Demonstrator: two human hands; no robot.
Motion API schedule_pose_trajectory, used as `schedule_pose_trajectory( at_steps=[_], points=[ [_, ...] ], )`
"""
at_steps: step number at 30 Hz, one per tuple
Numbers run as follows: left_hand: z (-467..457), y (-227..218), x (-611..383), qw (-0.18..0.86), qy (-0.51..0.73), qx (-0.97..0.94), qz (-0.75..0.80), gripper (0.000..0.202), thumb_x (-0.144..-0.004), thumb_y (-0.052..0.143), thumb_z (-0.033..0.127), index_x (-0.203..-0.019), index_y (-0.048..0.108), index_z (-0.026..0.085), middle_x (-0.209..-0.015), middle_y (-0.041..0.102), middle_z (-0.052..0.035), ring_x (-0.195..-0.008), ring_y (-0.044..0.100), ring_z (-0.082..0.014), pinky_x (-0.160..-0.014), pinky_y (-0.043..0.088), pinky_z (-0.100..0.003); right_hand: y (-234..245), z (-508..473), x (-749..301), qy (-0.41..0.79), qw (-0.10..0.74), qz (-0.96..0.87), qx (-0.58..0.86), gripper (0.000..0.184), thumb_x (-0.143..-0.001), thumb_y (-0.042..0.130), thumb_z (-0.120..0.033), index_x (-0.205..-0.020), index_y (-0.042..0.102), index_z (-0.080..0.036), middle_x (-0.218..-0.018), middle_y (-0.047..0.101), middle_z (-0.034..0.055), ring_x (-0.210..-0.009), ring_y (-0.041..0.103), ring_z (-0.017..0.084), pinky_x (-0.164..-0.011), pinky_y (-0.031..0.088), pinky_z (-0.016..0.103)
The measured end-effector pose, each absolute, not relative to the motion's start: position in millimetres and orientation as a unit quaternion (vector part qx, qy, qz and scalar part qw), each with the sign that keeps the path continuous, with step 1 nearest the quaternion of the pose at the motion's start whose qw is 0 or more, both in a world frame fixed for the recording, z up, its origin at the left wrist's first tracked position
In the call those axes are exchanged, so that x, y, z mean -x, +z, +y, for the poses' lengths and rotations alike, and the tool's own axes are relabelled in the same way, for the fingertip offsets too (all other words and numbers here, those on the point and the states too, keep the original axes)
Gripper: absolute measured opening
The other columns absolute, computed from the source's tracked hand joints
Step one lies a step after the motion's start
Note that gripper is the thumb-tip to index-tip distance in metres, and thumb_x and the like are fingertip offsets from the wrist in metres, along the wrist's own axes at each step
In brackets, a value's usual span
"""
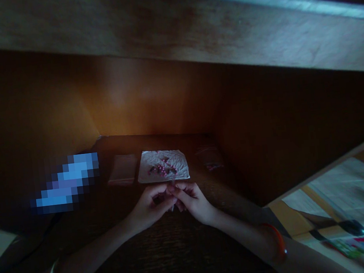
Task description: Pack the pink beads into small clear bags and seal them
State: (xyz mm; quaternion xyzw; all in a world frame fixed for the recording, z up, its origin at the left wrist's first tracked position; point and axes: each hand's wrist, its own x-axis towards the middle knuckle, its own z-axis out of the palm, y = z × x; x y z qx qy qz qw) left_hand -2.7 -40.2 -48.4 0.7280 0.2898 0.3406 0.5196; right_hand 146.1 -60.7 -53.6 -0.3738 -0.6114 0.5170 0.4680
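My left hand (155, 203) and my right hand (194, 198) meet over the dark tabletop, fingertips pinched together. A small, thin, pale object (172, 207) shows between the fingers; its kind is too dim to tell. Just beyond them lies a crumpled white sheet (143, 171) with several small pink and dark pieces (162, 169) scattered on it, perhaps beads. To the right of the sheet rests a clear plastic bag (208, 154) with pinkish bits at its lower end. On the left are flat clear plastic bags (122, 167), apparently stacked.
Wooden panels (151, 96) enclose the surface at back and sides, and a thick wooden edge (170, 32) crosses overhead. A blurred, glowing blue screen (67, 182) stands at left. Colourful items (352, 246) lie beyond the right panel.
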Motion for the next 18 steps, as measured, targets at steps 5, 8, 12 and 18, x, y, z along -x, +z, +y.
schedule_pose_trajectory(
  at_steps=[5,8,12,18],
  points=[
    [-37.3,-49.2,4.2,0.541,0.355,-0.701,0.299,0.025,-0.081,0.051,0.029,-0.06,0.049,0.016,-0.054,0.048,0.0029,-0.054,0.047,-0.0104,-0.054,0.037,-0.023,-53.4,-61.8,-145.8,0.522,0.477,-0.608,0.362,0.034,-0.088,0.044,-0.044,-0.068,0.048,-0.018,-0.05,0.043,-0.006,-0.041,0.037,0.006,-0.041,0.03,0.019],
    [-37.7,-49.8,3.9,0.568,0.358,-0.683,0.287,0.026,-0.083,0.047,0.029,-0.061,0.048,0.016,-0.055,0.046,0.003,-0.055,0.046,-0.0105,-0.057,0.037,-0.023,-54.4,-61.2,-145.9,0.507,0.484,-0.615,0.362,0.033,-0.089,0.043,-0.044,-0.069,0.047,-0.018,-0.05,0.043,-0.0063,-0.041,0.036,0.006,-0.042,0.03,0.02],
    [-40.4,-49.7,1.4,0.566,0.356,-0.682,0.296,0.028,-0.086,0.044,0.033,-0.063,0.048,0.016,-0.057,0.047,0.0025,-0.056,0.045,-0.0104,-0.057,0.037,-0.023,-56.0,-60.6,-146.6,0.485,0.491,-0.622,0.37,0.036,-0.089,0.042,-0.047,-0.068,0.047,-0.018,-0.049,0.043,-0.0059,-0.042,0.036,0.006,-0.044,0.031,0.02],
    [-38.3,-51.4,1.4,0.525,0.419,-0.65,0.356,0.025,-0.085,0.046,0.035,-0.067,0.047,0.017,-0.055,0.043,0.0045,-0.051,0.043,-0.0094,-0.05,0.037,-0.021,-59.7,-63.3,-147.3,0.462,0.484,-0.647,0.366,0.036,-0.089,0.043,-0.044,-0.065,0.049,-0.017,-0.054,0.045,-0.0036,-0.047,0.038,0.007,-0.047,0.033,0.021]
  ],
)
